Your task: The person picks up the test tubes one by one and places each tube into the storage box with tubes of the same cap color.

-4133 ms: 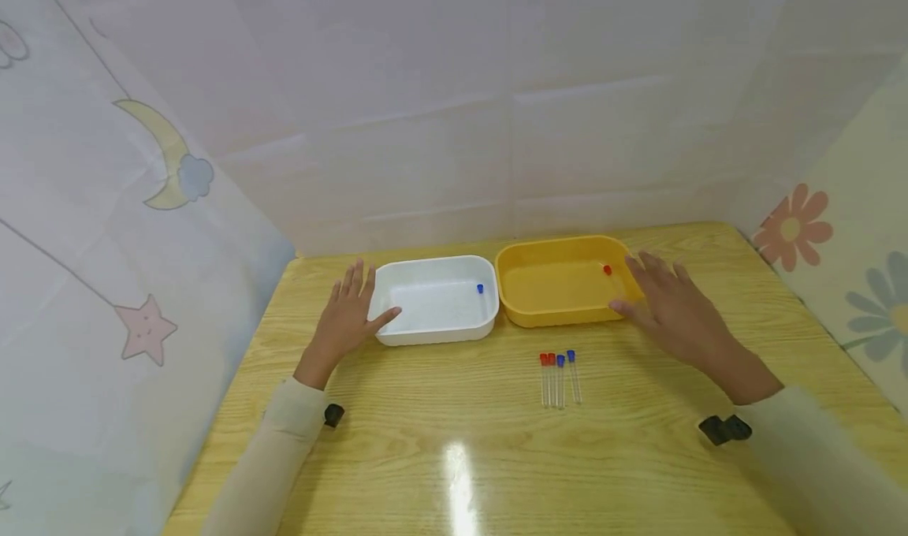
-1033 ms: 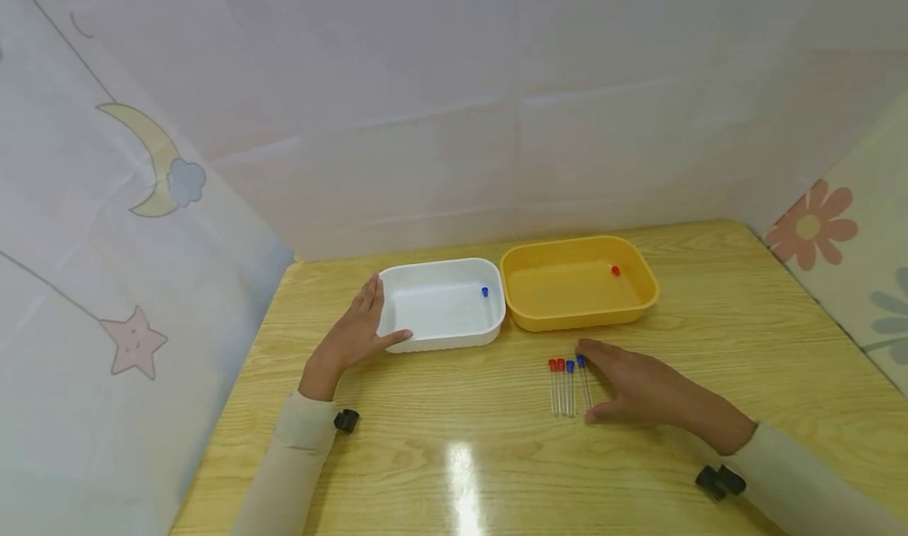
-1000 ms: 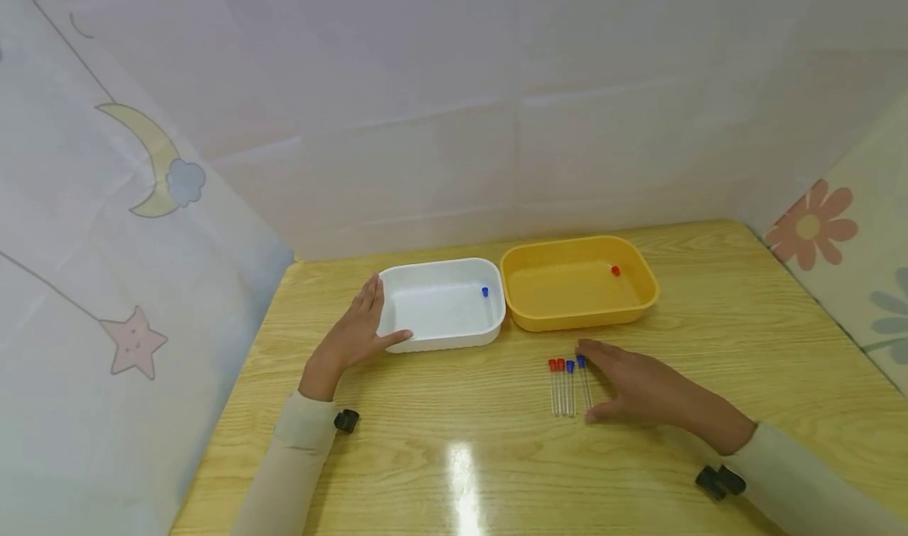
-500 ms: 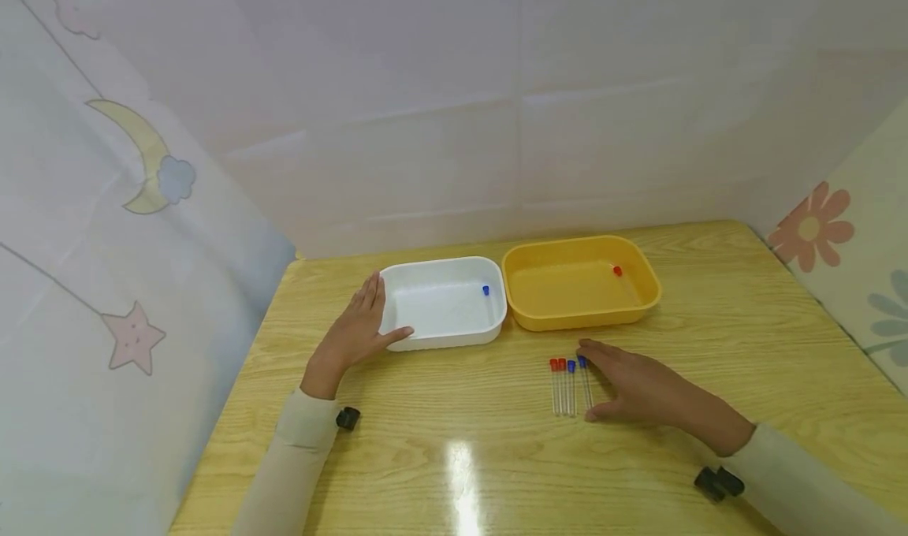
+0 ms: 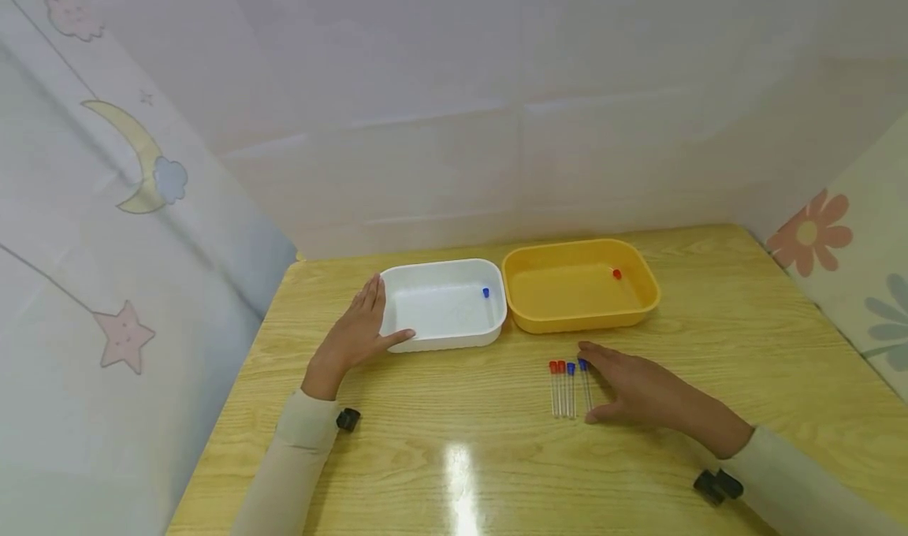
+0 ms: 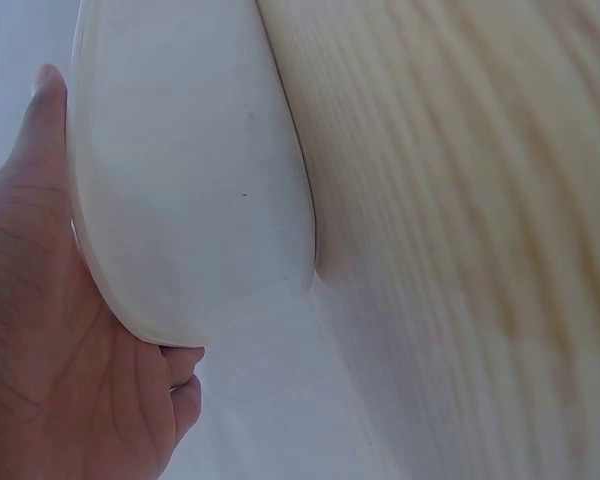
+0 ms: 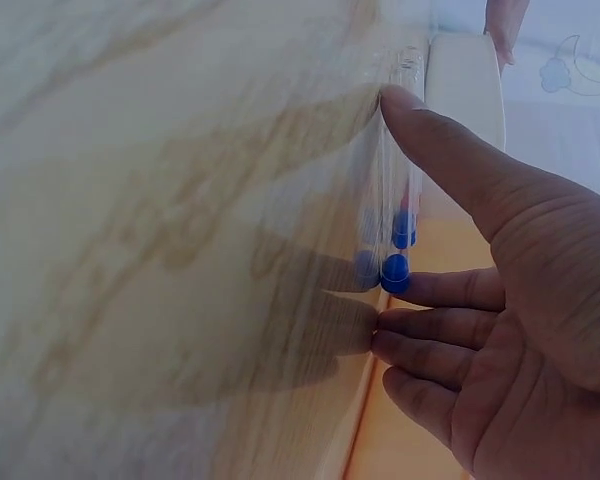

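Resting against the left end of the white tray (image 5: 440,315), the left hand (image 5: 349,337) had its thumb spread from its fingers. The right hand (image 5: 645,388), also spread, spanned the rightmost blue-capped tube (image 5: 586,388), forefinger at the cap and thumb near the other end; how firmly it touched, I couldn't tell. That tube lay on the table (image 5: 397,457) beside three other tubes (image 5: 563,390), in front of the yellow tray (image 5: 571,295).
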Motion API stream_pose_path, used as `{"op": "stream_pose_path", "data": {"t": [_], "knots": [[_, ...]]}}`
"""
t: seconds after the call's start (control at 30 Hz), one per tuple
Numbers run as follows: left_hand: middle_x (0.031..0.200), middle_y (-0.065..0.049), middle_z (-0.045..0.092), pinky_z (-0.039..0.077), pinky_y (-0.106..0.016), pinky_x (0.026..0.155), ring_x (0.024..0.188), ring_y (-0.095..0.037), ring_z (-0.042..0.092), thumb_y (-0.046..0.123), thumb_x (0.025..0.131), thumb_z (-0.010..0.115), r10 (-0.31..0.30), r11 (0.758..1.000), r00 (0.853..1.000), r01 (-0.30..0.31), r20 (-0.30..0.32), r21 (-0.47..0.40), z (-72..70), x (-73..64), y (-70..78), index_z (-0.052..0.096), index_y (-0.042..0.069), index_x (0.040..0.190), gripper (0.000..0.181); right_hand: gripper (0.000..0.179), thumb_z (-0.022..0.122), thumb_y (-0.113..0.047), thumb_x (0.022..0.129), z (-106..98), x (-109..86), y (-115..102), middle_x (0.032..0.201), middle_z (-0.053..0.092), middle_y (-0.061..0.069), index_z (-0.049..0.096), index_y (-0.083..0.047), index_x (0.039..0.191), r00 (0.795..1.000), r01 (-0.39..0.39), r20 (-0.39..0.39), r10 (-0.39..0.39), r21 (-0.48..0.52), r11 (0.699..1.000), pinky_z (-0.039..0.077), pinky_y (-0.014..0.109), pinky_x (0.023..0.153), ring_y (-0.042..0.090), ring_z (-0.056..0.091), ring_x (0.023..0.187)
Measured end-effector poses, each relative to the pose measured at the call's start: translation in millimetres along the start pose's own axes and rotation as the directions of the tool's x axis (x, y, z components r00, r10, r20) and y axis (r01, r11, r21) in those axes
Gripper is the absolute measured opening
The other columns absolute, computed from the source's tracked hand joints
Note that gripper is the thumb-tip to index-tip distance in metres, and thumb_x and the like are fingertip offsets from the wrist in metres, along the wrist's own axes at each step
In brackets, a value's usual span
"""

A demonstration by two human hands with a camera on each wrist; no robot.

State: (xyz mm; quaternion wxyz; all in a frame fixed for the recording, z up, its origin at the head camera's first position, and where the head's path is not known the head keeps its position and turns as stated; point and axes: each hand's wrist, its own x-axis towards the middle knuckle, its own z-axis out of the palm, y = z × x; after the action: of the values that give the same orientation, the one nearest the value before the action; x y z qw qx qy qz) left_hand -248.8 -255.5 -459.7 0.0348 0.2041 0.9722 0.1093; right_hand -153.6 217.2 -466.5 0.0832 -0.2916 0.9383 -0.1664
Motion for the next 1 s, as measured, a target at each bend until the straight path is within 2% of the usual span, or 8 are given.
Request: {"op": "stream_pose_path", "data": {"t": [0.2, 0.37, 0.5, 0.7, 1.0], "knots": [[0.168, -0.019, -0.011, 0.008, -0.048, 0.124, 0.156, -0.029, -0.007, 0.074, 0.095, 0.046, -0.005, 1.0, 1.0, 0.005, 0.008, 0.003, 0.6, 0.3, 0.4, -0.006, -0.002, 0.16, 0.113, 0.105, 0.078, -0.062, 0.079, 0.2, 0.1, 0.9, 0.152, 0.044, 0.028, 0.042, 0.008, 0.148, 1.0, 0.005, -0.004, -0.005, 0.002, 1.0, 0.048, 0.057, 0.099, 0.046, 0.052, 0.131], [0.168, -0.019, -0.011, 0.008, -0.048, 0.125, 0.156, -0.029, -0.006, 0.075, 0.094, 0.045, -0.01, 1.0, 1.0, 0.01, 0.009, -0.001, -0.1, 0.6, 1.5, -0.006, -0.001, 0.16, 0.114, 0.105, 0.08, -0.059, 0.08, 0.8, -0.3, 2.0, 0.151, 0.045, 0.028, 0.04, 0.009, 0.149, 1.0, 0.005, -0.01, -0.006, -0.008, 1.0, 0.048, 0.056, 0.1, 0.045, 0.053, 0.131], [0.168, -0.018, -0.013, 0.009, -0.049, 0.124, 0.156, -0.033, -0.004, 0.076, 0.094, 0.045, -0.008, 1.0, 1.0, 0.008, 0.012, -0.012, -0.9, 0.6, 2.6, -0.006, -0.003, 0.16, 0.115, 0.105, 0.081, -0.057, 0.079, -0.6, -0.9, 1.0, 0.151, 0.045, 0.028, 0.04, 0.009, 0.15, 1.0, 0.001, -0.016, -0.001, -0.013, 1.0, 0.048, 0.055, 0.1, 0.044, 0.053, 0.131], [0.167, -0.013, -0.019, 0.006, -0.046, 0.125, 0.156, -0.029, -0.008, 0.077, 0.093, 0.044, -0.026, 1.0, 0.999, 0.027, 0.033, -0.01, -1.1, 0.3, 2.7, -0.01, 0.001, 0.16, 0.115, 0.105, 0.083, -0.055, 0.078, -3.8, -1.1, -1.4, 0.151, 0.045, 0.028, 0.04, 0.009, 0.149, 1.0, -0.007, -0.026, 0.006, -0.007, 1.0, 0.047, 0.054, 0.102, 0.043, 0.051, 0.133], [0.167, -0.015, -0.016, 0.007, -0.047, 0.125, 0.156, -0.029, -0.007, 0.076, 0.094, 0.045, -0.015, 1.0, 1.0, 0.016, 0.016, -0.014, -0.8, -0.8, 2.9, -0.005, -0.002, 0.16, 0.114, 0.105, 0.084, -0.058, 0.074, -4.8, 0.7, -2.4, 0.145, 0.052, 0.027, 0.044, 0.005, 0.147, 0.997, 0.018, -0.074, -0.02, -0.035, 0.999, 0.051, 0.052, 0.098, 0.042, 0.056, 0.128]]}}
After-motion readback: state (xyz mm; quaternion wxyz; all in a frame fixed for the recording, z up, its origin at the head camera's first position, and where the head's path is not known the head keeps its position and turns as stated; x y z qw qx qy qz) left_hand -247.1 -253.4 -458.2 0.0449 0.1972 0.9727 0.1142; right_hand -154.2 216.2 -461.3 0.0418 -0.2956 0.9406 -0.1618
